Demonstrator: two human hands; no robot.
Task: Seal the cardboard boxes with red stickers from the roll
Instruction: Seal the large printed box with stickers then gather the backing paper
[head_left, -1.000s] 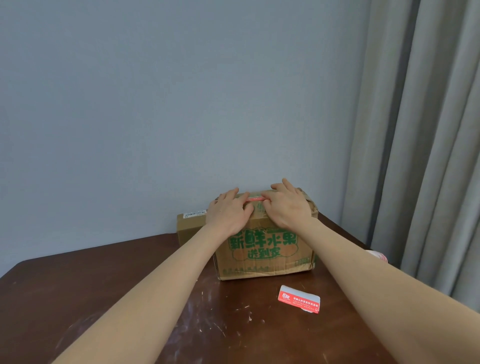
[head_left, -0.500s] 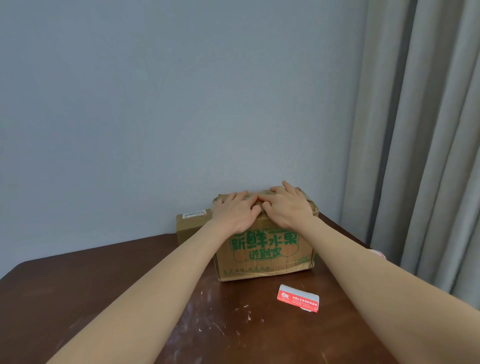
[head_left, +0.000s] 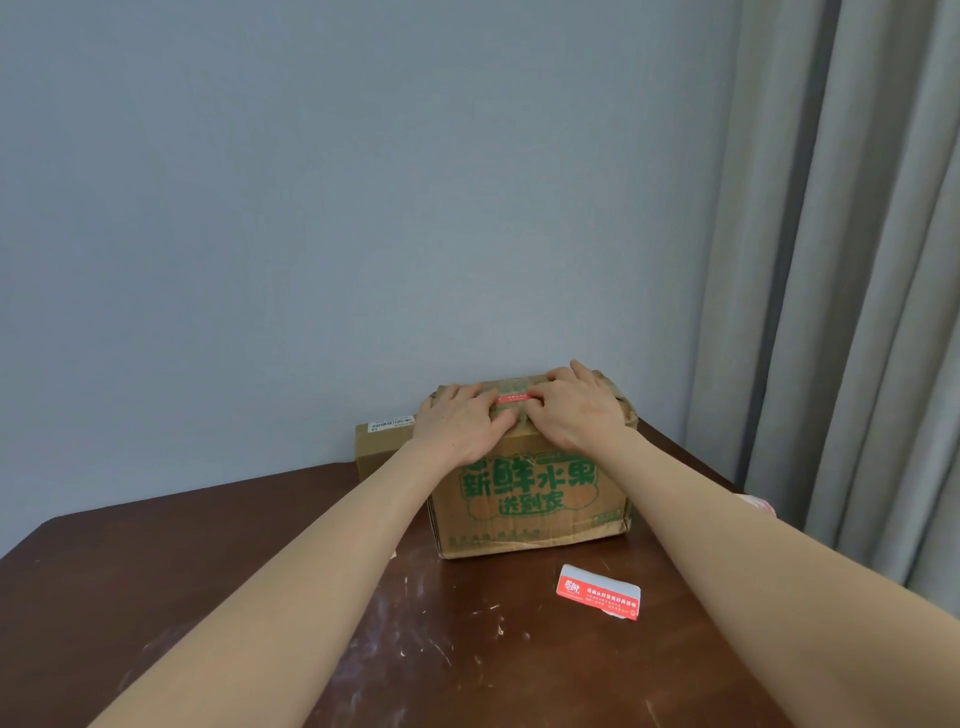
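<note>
Count: 2 cardboard boxes, 2 red stickers in view, 2 hands.

- Front box (head_left: 530, 493): green print on the near face, sits on the worktop (head_left: 208, 597) close to the wall (head_left: 363, 208).
- Rear box (head_left: 382, 449): smaller and plain, white label on top. It stands behind and to the left of the front box, so only its left part shows.
- Sticker on box (head_left: 511, 398): red strip lying across the top of the front box, between the two hands. Only the middle is visible, as both ends run under fingertips.
- Loose sticker (head_left: 597, 592): red with white text, flat on the worktop just in front of the front box, touching neither the box nor the hands. Text is too small to read.
- Left hand (head_left: 457, 426): palm down on the box top, fingers (head_left: 475, 397) laid flat and close together, pressing at the strip's left end.
- Right hand (head_left: 576, 410): palm down, fingers (head_left: 558, 376) slightly bent and a little spread, tips pressing at the strip's right end, thumb at the box's front top edge. Neither hand grips anything.

Hard to make out: a pink object (head_left: 756, 504) at the worktop's right edge, mostly hidden behind the right forearm. Can't tell whether it is the roll. The top seam of the front box is covered by the hands. Grey curtain (head_left: 857, 260) on the right.
</note>
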